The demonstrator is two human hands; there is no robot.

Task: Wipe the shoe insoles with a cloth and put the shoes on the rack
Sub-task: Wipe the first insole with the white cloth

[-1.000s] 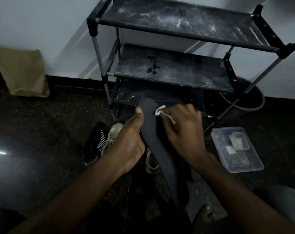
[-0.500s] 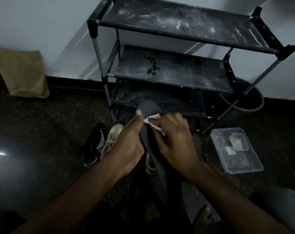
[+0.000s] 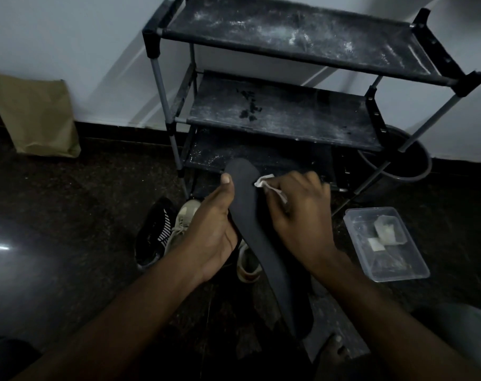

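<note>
Left hand [image 3: 212, 229] grips insole [image 3: 250, 237]; right hand [image 3: 297, 215] pinches cloth [image 3: 264, 180] at far end (tiny scrap). Risk: hard rubbing bends insole, cloth slips out.

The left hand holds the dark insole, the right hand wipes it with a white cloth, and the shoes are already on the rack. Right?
No. The head view shows the shoes on the floor before the rack, not on it. The rest is right.

1. I'm looking down at a home's shoe corner: dark polished floor [image 3: 77, 204] meeting a plain wall [image 3: 69, 37].
2. I'm facing a dusty three-shelf rack [image 3: 289, 116], sneakers [image 3: 183, 224] lying at its foot.
</note>
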